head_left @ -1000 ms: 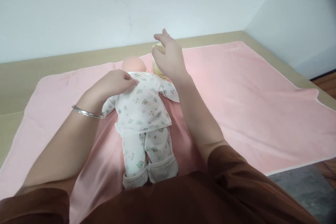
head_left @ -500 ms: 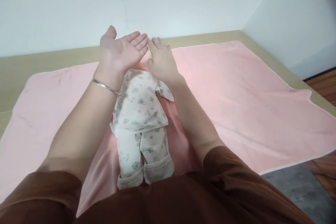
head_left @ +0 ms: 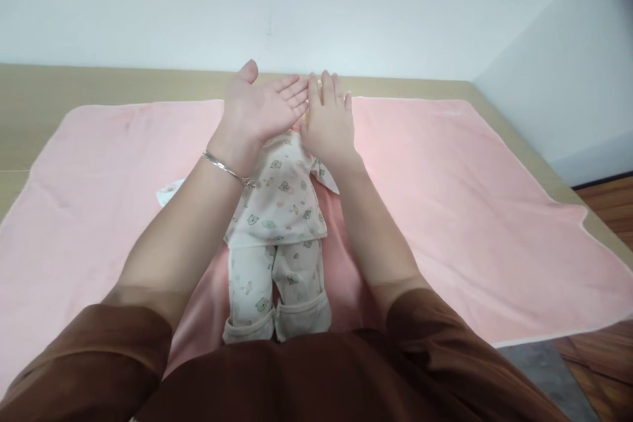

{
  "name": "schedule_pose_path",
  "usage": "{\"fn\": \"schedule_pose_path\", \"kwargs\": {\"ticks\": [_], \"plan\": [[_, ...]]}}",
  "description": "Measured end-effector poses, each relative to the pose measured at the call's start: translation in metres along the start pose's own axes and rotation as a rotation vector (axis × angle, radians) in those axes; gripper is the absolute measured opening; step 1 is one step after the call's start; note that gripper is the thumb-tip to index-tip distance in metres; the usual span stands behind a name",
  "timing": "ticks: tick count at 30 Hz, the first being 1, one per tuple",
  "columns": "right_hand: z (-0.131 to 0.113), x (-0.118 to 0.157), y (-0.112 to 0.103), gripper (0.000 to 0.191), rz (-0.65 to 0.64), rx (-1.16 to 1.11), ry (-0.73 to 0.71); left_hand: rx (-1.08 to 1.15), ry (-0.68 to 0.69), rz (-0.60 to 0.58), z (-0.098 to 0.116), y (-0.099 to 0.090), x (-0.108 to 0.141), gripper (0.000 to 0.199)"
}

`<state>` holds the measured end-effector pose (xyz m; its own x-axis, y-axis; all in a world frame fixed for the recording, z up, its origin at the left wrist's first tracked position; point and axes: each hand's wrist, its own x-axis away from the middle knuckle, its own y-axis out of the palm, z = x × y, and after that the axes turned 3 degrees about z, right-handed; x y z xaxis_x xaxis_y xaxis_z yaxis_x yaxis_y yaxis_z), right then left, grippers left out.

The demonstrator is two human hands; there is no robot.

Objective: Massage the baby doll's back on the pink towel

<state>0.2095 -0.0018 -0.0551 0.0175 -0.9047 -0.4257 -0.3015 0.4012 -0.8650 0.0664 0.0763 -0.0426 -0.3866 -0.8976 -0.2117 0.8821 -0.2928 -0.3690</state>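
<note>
A small baby top [head_left: 287,191] and matching trousers [head_left: 252,280], white with a green animal print, lie one above the other in front of me. Their cuffs are folded over at the bottom. My left hand [head_left: 262,102] is open over the neck end, palm turned up, thumb raised. Beside it my right hand [head_left: 330,122] is open, back upward, its fingers stretched out and close to the left fingertips. A bit of something yellowish shows behind the right fingers. What lies past the collar is mostly hidden, so I cannot tell whether a doll fills the clothes.
A pink blanket [head_left: 435,211] with a pale border spreads under the clothes over a light wooden surface [head_left: 123,82]. A white wall [head_left: 148,6] rises behind, and another stands at right. Wooden floor [head_left: 608,217] shows at the right edge.
Both hands have shifted slightly right relative to the clothes, staying open. The view has turned a little, and a sleeve end now shows left of my left forearm.
</note>
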Motion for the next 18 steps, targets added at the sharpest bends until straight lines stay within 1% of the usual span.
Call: {"fn": "schedule_pose_path", "kwargs": {"ticks": [3, 4, 7, 8, 12, 14, 16, 17, 18], "plan": [[-0.001, 0.001, -0.002, 0.062, -0.012, 0.015, 0.002, 0.079, -0.064, -0.075, 0.003, -0.013, 0.021, 0.069], [-0.001, 0.001, -0.002, 0.063, -0.019, 0.018, 0.001, 0.072, -0.093, -0.081, 0.004, -0.017, 0.029, 0.069], [0.001, 0.000, -0.002, 0.068, -0.038, 0.027, -0.002, -0.006, -0.170, -0.039, 0.015, -0.031, 0.058, 0.064], [0.001, 0.000, -0.001, 0.069, -0.037, 0.030, -0.003, 0.014, -0.188, -0.036, 0.020, -0.035, 0.068, 0.064], [0.004, 0.002, 0.005, 0.072, -0.024, 0.060, -0.004, 0.330, -0.254, -0.092, 0.048, -0.049, 0.100, 0.070], [0.004, 0.003, 0.009, 0.073, -0.004, 0.069, -0.007, 0.327, -0.264, -0.065, 0.060, -0.052, 0.110, 0.070], [0.001, 0.005, 0.011, 0.073, 0.019, 0.076, -0.005, 0.251, -0.294, -0.003, 0.069, -0.054, 0.116, 0.068], [-0.002, 0.006, 0.010, 0.075, 0.024, 0.084, 0.003, 0.261, -0.329, 0.028, 0.072, -0.055, 0.118, 0.069], [-0.005, 0.008, 0.010, 0.077, 0.025, 0.099, 0.014, 0.324, -0.370, 0.061, 0.074, -0.056, 0.119, 0.071]]}}
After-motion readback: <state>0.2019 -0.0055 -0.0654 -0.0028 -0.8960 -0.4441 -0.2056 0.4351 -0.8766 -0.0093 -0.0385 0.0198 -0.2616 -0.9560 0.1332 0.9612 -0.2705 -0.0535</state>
